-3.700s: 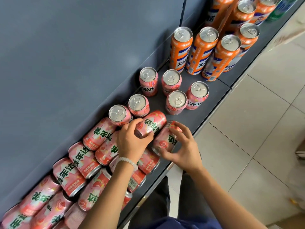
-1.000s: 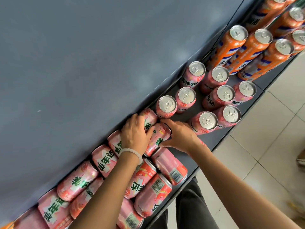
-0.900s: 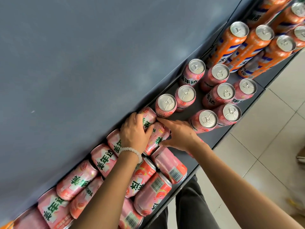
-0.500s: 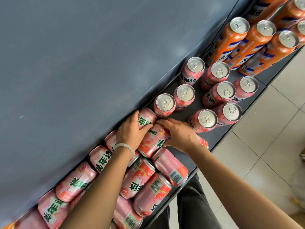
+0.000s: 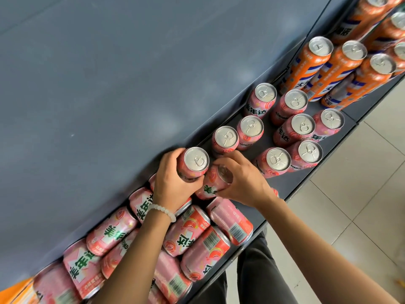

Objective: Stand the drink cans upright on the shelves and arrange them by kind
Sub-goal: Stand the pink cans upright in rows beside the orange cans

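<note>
On dark grey metal shelf (image 5: 285, 189), among toppled pink cans: two being righted.
Left hand (image 5: 173, 185) clamped round pink aluminium can (image 5: 194, 164), now upright, lying flat half a second ago; right hand (image 5: 243, 181) gripping tilted pink can (image 5: 213, 183) beside it.

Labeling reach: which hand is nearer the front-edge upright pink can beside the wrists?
Right. The right hand, gripping a tilted pink can, sits just beside the front-edge upright pink can; the left hand holds another can farther away.
</note>
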